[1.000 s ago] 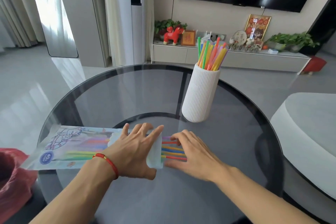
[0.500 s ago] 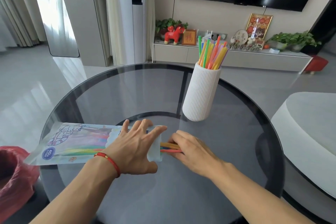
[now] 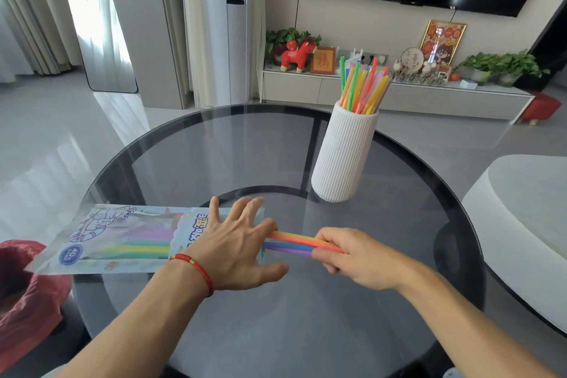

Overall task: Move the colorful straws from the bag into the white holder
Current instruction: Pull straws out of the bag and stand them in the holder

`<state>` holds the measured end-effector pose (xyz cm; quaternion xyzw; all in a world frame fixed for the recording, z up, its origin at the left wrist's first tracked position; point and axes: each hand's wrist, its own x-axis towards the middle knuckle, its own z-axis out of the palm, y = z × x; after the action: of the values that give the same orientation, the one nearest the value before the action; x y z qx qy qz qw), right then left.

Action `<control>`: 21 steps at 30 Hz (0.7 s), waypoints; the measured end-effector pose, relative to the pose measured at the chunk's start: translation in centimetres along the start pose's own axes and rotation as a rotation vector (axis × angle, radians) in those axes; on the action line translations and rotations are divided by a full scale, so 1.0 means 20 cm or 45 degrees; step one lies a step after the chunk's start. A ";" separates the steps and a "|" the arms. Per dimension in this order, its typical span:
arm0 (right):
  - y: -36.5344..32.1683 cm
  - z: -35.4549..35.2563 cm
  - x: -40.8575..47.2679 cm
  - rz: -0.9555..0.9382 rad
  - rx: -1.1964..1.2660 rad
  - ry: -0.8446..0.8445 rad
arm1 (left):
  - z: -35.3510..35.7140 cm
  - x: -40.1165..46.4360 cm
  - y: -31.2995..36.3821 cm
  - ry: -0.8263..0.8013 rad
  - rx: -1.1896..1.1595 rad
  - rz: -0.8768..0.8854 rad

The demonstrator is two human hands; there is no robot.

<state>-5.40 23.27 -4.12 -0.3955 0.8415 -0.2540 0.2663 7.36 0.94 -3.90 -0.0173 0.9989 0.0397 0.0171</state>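
White holder (image 3: 343, 153) holding straws (image 3: 363, 87), bag (image 3: 122, 239) half-full

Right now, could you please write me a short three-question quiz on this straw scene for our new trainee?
1. True or false: the white holder is empty.
2. Which hand pins the bag flat on the glass table? A) left B) right
3. Fill in: the right hand grips a bundle of straws partly drawn out of the ____.

Key:
1. False; many straws stand in it.
2. A; the left hand lies spread on it.
3. bag.
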 end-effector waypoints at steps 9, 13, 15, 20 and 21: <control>0.10 -0.13 -0.07 -0.125 1.239 -0.293 | 0.04 0.03 0.03 0.037 0.132 -0.062; 0.12 -0.10 -0.07 -0.168 1.527 -0.239 | 0.02 0.04 0.03 0.138 0.088 -0.185; 0.05 -0.01 -0.03 -0.092 1.400 -0.189 | 0.03 0.04 0.06 0.156 0.107 -0.211; -0.20 0.27 0.15 -0.021 1.474 0.409 | 0.04 0.05 0.12 0.184 0.047 -0.179; -0.22 0.28 0.17 0.024 1.484 0.550 | 0.04 0.05 0.12 0.181 0.048 -0.202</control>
<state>-1.30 16.83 -6.35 -0.1172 0.6029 -0.7435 0.2645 6.35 3.34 -4.58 -0.0986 0.9937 0.0181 -0.0506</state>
